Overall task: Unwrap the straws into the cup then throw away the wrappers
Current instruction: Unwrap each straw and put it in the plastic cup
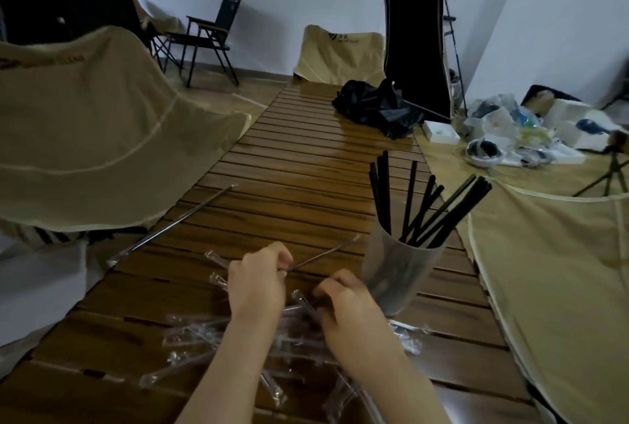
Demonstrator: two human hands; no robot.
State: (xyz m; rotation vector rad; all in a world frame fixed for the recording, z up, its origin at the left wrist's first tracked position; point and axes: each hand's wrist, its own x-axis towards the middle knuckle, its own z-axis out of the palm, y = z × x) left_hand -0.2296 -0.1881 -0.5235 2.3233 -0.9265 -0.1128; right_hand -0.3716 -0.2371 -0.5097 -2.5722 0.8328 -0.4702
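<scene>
Wrapper pile: nearest me I see clear wrappers (190, 338) scattered on the slatted wooden table (299, 158), spreading under both forearms; I cannot tell which of them still have straws inside.
Right hand: my right hand (347, 308) sits low over the pile with its fingers curled inward. It seems to pinch something clear at the fingertips, but I cannot tell exactly what.
Left hand: my left hand (258, 280) is just beyond and left of the right one, thumb and forefinger pinched on the near end of a wrapped straw (323, 255).
Straw and fingers: that straw runs from the left fingertips up and to the right, its far end free, pointing toward the cup's base and stopping short of it.
Cup: a translucent cup (398, 274) stands upright just right of the hands; it holds a bunch of black straws (425, 206) that lean and fan out to the right above the rim.
Loose straw: another wrapped straw (177, 223) lies diagonally, apart from the pile, near the table's left edge.
Far end: a crumpled black bag (374, 105) rests on the table's far part.
</scene>
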